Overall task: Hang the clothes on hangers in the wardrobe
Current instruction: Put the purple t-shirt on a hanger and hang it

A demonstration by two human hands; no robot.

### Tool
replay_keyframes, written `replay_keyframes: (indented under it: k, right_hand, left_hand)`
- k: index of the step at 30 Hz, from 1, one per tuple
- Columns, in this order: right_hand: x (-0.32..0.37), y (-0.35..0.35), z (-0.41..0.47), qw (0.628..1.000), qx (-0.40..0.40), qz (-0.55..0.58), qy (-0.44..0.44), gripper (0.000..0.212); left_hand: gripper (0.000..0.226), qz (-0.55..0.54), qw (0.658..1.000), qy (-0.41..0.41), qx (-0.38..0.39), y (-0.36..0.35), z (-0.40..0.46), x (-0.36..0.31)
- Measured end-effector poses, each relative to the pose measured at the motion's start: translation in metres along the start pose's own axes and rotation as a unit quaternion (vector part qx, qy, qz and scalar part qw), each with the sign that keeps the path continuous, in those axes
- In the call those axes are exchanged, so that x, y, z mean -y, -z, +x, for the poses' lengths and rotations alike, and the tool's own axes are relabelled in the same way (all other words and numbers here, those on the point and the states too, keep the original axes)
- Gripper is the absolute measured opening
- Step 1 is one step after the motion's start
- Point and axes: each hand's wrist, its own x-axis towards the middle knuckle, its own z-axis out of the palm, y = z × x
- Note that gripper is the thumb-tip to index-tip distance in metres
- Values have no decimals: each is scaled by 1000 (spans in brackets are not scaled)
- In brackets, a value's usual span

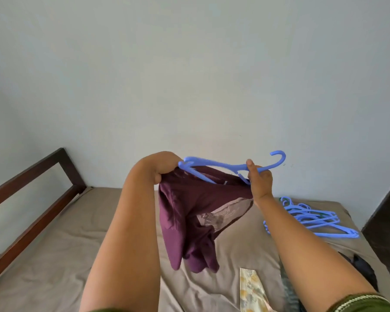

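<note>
One maroon garment (189, 212) is half threaded: my right hand (259, 179) grips its blue hanger (221, 166), my left hand (164, 167) pinches the fabric above the bed (54, 255). Spare hangers (311, 219) and more clothes (250, 287) wait, wardrobe unseen.

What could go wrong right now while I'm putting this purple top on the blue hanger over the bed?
The purple garment hangs bunched from the blue hanger, gathered mostly toward the left hand; it could slide off that end onto the bed. The right hand holds the hanger only near its neck, so it may tip. The hanger's left end could also snag the fabric.
</note>
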Motion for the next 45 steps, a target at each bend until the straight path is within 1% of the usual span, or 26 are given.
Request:
replay_keyframes:
  k: [2, 5, 7, 9, 12, 15, 17, 19, 21, 23, 26, 28, 29, 30, 31, 33, 34, 35, 36, 38, 39, 40, 41, 42, 43, 45]
  right_hand:
    - [-5, 1, 0, 998, 34, -52, 28, 57]
    - [-8, -2, -4, 988, 57, -137, 43, 58]
    - [-9, -1, -6, 986, 57, -155, 36, 58]
    - [-9, 1, -7, 984, 60, -165, 25, 58]
    - [-8, 4, -7, 982, 70, -177, 18, 58]
    - [-9, 5, -9, 974, 89, -208, 18, 59]
    - [-9, 5, -11, 973, 86, -214, 14, 59]
    - [-5, 2, -14, 975, 81, -205, 31, 61]
    - [7, -5, -19, 971, 104, -195, 89, 63]
    - [20, -12, -25, 961, 136, -191, 144, 59]
    - [29, -7, -24, 950, 139, -210, 182, 53]
    - [28, 2, -22, 947, 154, -213, 183, 39]
    - [29, 4, -23, 947, 171, -205, 179, 26]
    - [32, 4, -25, 944, 186, -204, 182, 18]
    - [34, 1, -27, 937, 189, -214, 202, 22]
    - [41, -13, -30, 913, 154, -276, 258, 54]
    - [44, -20, -29, 907, 128, -300, 265, 62]
    - [45, -25, -25, 907, 102, -316, 258, 67]
    - [45, -26, -21, 915, 81, -327, 223, 74]
    - [42, -21, -13, 933, 42, -323, 152, 91]
    - [40, -16, -9, 939, 26, -318, 126, 96]
    - [40, -11, -8, 945, 10, -311, 104, 96]
    - [42, -7, -8, 948, -5, -309, 78, 90]
    - [45, -3, -8, 950, -13, -308, 49, 82]
    - [47, -2, -6, 950, -17, -311, 22, 75]
    - [52, -3, -7, 950, -15, -313, -12, 68]
  left_hand:
    - [21, 18, 999, -4, -27, 3, 6, 2]
    - [30, 29, 998, -11, -58, 3, 16, 5]
    - [33, 106, 992, -37, -62, 0, 19, 4]
    - [33, 219, 972, -53, -73, -4, 18, 1]
    - [39, 354, 931, -3, -91, -7, 24, 3]
    - [37, 396, 913, 28, -92, -6, 34, 11]
    - [41, 402, 910, 5, -104, -8, 36, 13]
    - [29, 389, 911, -48, -124, -14, 37, 10]
    - [15, 380, 906, -95, -159, -22, 37, 5]
    - [16, 385, 894, -126, -189, -25, 39, 3]
    - [20, 349, 900, -135, -224, -7, 33, 4]
    - [19, 316, 910, -123, -239, 12, 26, 5]
    - [18, 312, 913, -119, -235, 17, 23, 4]
    - [17, 326, 911, -123, -222, 16, 21, 2]
    - [18, 343, 907, -139, -201, 9, 19, -3]
    - [20, 335, 906, -204, -159, -20, 19, -11]
    - [19, 293, 916, -239, -133, -37, 20, -13]
    - [19, 214, 935, -261, -110, -51, 23, -12]
    - [19, 134, 948, -268, -106, -59, 24, -10]
    - [25, 25, 949, -277, -148, -58, 31, 3]
    - [26, 30, 933, -301, -196, -53, 31, 10]
    - [25, 66, 900, -339, -265, -48, 29, 17]
    - [27, 115, 854, -378, -338, -44, 29, 26]
    - [36, 157, 813, -401, -393, -43, 26, 34]
    - [49, 192, 789, -408, -418, -47, 23, 42]
    - [69, 272, 787, -379, -404, -63, 19, 60]
